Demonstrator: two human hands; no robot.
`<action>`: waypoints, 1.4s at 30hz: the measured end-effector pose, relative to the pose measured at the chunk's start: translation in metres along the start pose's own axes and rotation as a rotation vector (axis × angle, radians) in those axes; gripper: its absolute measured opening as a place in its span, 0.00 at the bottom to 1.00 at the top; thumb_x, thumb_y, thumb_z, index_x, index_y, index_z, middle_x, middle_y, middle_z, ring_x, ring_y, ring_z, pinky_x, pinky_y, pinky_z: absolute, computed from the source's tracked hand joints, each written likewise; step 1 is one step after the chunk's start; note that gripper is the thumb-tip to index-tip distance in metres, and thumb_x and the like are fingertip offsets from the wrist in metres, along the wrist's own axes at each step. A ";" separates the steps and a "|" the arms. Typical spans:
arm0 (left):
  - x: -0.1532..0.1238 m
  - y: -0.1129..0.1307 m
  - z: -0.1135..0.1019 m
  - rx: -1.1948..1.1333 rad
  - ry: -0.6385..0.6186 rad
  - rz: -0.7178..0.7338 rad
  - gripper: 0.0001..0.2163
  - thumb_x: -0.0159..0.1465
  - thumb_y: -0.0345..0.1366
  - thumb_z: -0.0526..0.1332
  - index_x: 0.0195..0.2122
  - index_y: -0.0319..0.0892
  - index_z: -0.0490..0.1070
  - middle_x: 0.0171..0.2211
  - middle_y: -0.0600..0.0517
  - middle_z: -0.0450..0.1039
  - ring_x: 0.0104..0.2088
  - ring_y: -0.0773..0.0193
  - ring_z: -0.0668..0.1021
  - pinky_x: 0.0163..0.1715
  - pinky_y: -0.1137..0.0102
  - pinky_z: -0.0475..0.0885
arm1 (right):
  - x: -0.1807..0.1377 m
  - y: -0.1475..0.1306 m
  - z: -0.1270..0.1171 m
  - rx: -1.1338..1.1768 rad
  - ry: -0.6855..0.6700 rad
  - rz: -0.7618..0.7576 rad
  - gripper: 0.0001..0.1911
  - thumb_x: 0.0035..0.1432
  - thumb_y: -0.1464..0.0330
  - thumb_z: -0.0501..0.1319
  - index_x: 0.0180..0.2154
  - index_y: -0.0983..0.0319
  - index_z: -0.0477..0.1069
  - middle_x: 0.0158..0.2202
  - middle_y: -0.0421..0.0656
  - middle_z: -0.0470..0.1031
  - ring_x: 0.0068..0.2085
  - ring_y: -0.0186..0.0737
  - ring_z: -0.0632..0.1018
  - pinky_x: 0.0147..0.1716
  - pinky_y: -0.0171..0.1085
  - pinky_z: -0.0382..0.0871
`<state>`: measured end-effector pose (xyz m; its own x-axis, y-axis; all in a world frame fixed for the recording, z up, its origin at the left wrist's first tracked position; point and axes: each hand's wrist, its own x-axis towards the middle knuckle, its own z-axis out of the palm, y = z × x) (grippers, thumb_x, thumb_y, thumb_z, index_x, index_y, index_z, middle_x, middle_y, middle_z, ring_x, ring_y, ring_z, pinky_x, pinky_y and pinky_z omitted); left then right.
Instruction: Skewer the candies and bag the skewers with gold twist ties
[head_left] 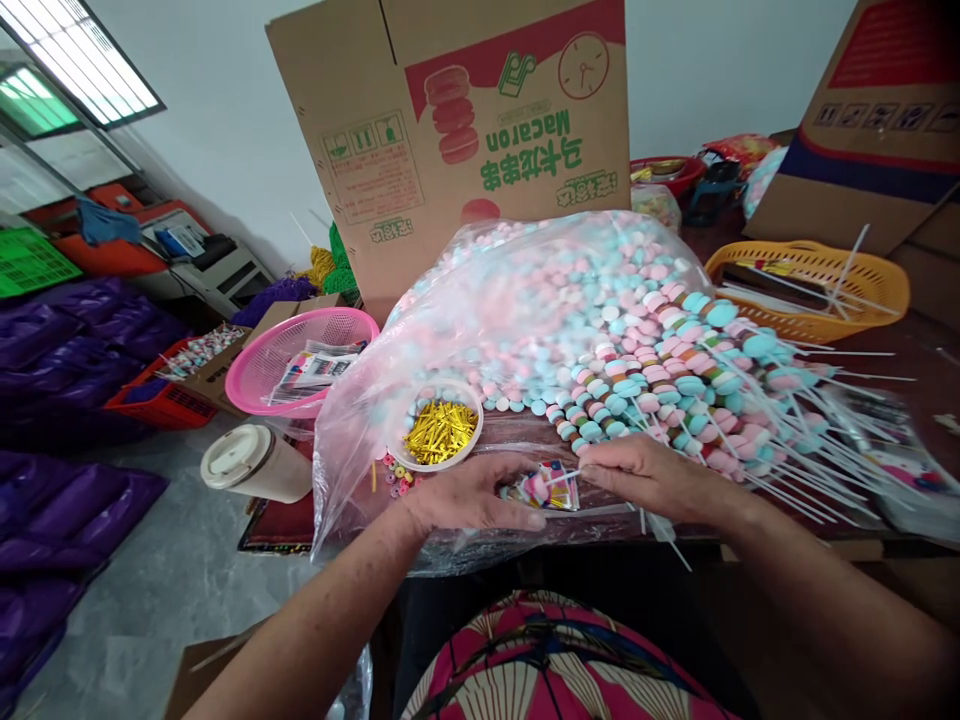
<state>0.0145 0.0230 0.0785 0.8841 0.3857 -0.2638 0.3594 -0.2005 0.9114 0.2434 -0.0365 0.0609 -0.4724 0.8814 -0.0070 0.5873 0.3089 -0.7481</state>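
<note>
Now left hand grips one packet; right hand pinches one white stick.

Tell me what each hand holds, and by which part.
The right hand pinches a white stick by its end; the left hand holds a printed packet, exact grip partly hidden.

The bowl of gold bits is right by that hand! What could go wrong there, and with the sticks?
The left hand is close beside the bowl, so a bump might tip it and spill the gold strips. The loaded sticks lie piled on one another, so some could slide off. The right hand pinches a thin white stick, which might slip or bend.
</note>
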 end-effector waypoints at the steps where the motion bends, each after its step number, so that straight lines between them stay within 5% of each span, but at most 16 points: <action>1: -0.003 0.000 -0.004 -0.025 -0.014 0.050 0.23 0.56 0.40 0.64 0.53 0.44 0.66 0.49 0.48 0.71 0.46 0.59 0.73 0.45 0.66 0.69 | -0.001 0.000 -0.006 0.019 -0.005 0.017 0.21 0.62 0.58 0.46 0.22 0.61 0.59 0.22 0.37 0.62 0.26 0.33 0.64 0.27 0.33 0.55; 4: -0.012 -0.002 -0.009 0.097 0.025 0.089 0.22 0.58 0.37 0.62 0.55 0.45 0.64 0.51 0.49 0.71 0.48 0.59 0.73 0.47 0.65 0.68 | -0.005 -0.003 -0.017 0.025 -0.007 0.070 0.21 0.61 0.57 0.47 0.21 0.61 0.56 0.21 0.37 0.59 0.26 0.33 0.63 0.26 0.33 0.54; 9: -0.019 -0.009 0.001 0.747 0.368 -0.101 0.17 0.59 0.32 0.57 0.50 0.43 0.67 0.42 0.48 0.74 0.42 0.57 0.75 0.42 0.62 0.70 | -0.006 -0.002 -0.018 0.077 0.046 0.213 0.22 0.59 0.54 0.48 0.19 0.60 0.51 0.19 0.35 0.53 0.23 0.31 0.58 0.22 0.32 0.50; 15: -0.014 -0.013 0.019 1.193 0.484 -0.166 0.21 0.62 0.28 0.51 0.57 0.39 0.59 0.46 0.41 0.72 0.43 0.52 0.75 0.43 0.55 0.68 | 0.000 -0.004 -0.004 0.294 0.034 0.245 0.21 0.60 0.54 0.48 0.22 0.61 0.59 0.16 0.35 0.57 0.21 0.32 0.61 0.22 0.33 0.53; 19: -0.013 -0.011 0.016 0.936 0.478 -0.250 0.13 0.60 0.30 0.55 0.46 0.39 0.70 0.38 0.44 0.75 0.40 0.53 0.76 0.40 0.59 0.70 | -0.001 -0.008 -0.006 0.132 0.047 0.159 0.22 0.62 0.56 0.47 0.21 0.61 0.58 0.19 0.36 0.58 0.24 0.32 0.62 0.24 0.33 0.53; 23: -0.019 -0.006 -0.004 0.248 0.111 -0.062 0.16 0.60 0.40 0.60 0.49 0.43 0.71 0.37 0.52 0.77 0.36 0.63 0.77 0.37 0.69 0.71 | -0.007 -0.010 -0.016 -0.105 0.001 -0.043 0.22 0.64 0.59 0.46 0.20 0.61 0.56 0.21 0.37 0.59 0.26 0.32 0.62 0.27 0.33 0.53; 25: -0.021 -0.003 -0.012 0.060 0.023 0.004 0.20 0.59 0.43 0.61 0.53 0.45 0.68 0.39 0.53 0.77 0.37 0.64 0.76 0.38 0.71 0.71 | -0.009 -0.011 -0.017 -0.155 -0.016 -0.097 0.21 0.65 0.61 0.45 0.21 0.61 0.57 0.21 0.37 0.60 0.26 0.33 0.63 0.28 0.33 0.54; 36: 0.004 -0.001 0.006 0.167 0.057 -0.003 0.14 0.55 0.31 0.61 0.43 0.39 0.74 0.37 0.51 0.77 0.36 0.62 0.76 0.40 0.68 0.70 | 0.007 -0.014 0.008 -0.180 0.014 -0.003 0.21 0.63 0.62 0.46 0.21 0.62 0.60 0.21 0.39 0.64 0.26 0.34 0.65 0.27 0.34 0.54; 42: -0.012 -0.011 -0.006 0.128 0.100 0.009 0.20 0.58 0.35 0.62 0.53 0.46 0.68 0.47 0.52 0.74 0.44 0.61 0.74 0.48 0.65 0.66 | 0.003 0.005 -0.001 -0.073 0.040 0.089 0.22 0.62 0.57 0.47 0.21 0.62 0.60 0.20 0.37 0.62 0.25 0.33 0.64 0.25 0.33 0.54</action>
<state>-0.0022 0.0262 0.0736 0.8555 0.4701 -0.2169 0.3923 -0.3151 0.8642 0.2453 -0.0321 0.0575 -0.3909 0.9194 -0.0438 0.6725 0.2528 -0.6956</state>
